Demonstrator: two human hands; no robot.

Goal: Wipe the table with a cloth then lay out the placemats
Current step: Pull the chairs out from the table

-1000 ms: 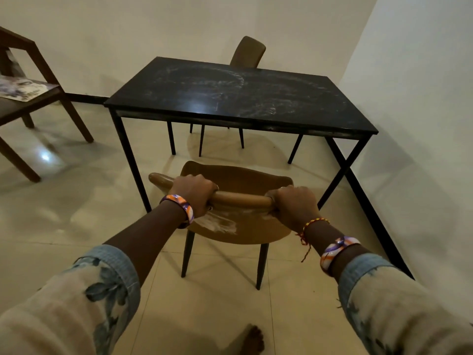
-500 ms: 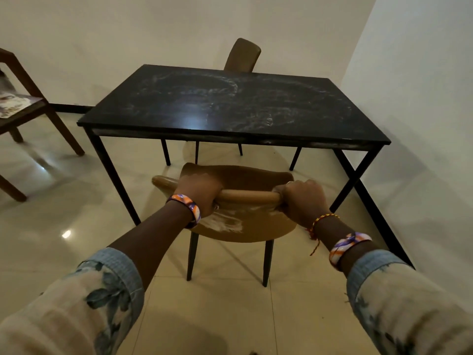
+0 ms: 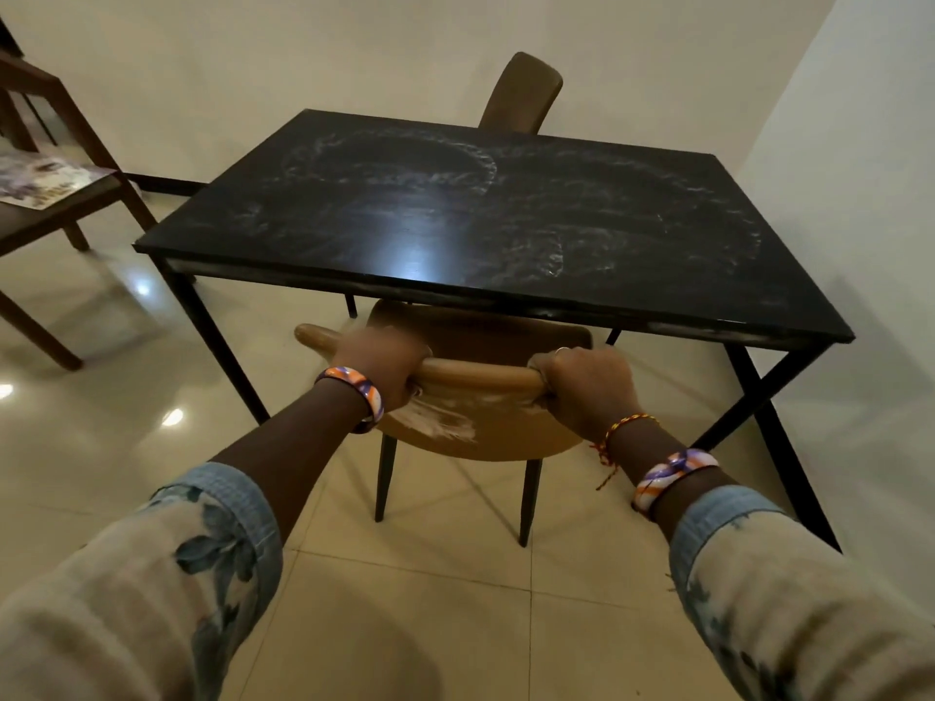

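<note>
The black table (image 3: 632, 235) fills the middle of the view, its top streaked with whitish wipe marks. A tan chair (image 3: 480, 376) stands at the table's near edge, its seat partly under the tabletop. My left hand (image 3: 379, 364) grips the left part of the chair's top rail, and my right hand (image 3: 587, 387) grips the right part. No cloth is in view. What looks like printed mats (image 3: 40, 182) lies on a dark wooden chair at the far left.
A second tan chair (image 3: 523, 93) stands behind the table against the back wall. The dark wooden chair (image 3: 66, 215) is at the left. A white wall (image 3: 860, 245) runs close along the table's right side. Glossy tiled floor (image 3: 405, 599) lies under me.
Both hands have pushed the tan chair forward, so its seat now sits partly under the table. The table appears closer and larger in the view.
</note>
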